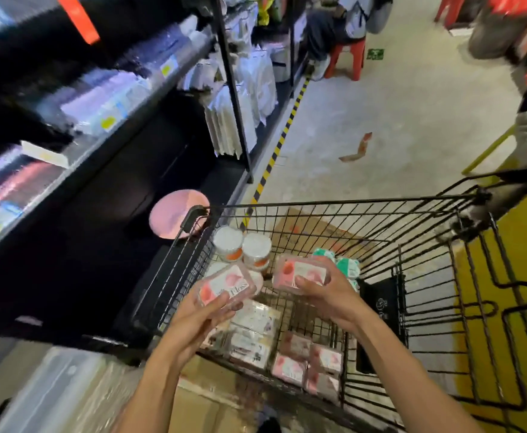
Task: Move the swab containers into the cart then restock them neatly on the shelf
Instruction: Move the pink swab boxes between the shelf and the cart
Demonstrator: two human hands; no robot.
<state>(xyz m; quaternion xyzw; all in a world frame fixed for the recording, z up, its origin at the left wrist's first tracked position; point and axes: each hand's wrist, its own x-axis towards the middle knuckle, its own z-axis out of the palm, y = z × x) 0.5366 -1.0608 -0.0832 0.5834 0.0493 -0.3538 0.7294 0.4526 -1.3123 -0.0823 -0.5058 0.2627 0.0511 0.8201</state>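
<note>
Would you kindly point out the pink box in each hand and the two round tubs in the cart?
Left-hand pink box (224,287), head view, on its label.
Right-hand pink box (299,271), head view, on its lid.
Round tubs (228,239), head view, on the left tub's white top.

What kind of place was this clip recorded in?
Most likely a retail shop aisle during restocking. Shelves with yellow price tags hold packaged goods, a wire cart holds swab containers, and the left hand and right hand each hold a pink box over it.
</note>
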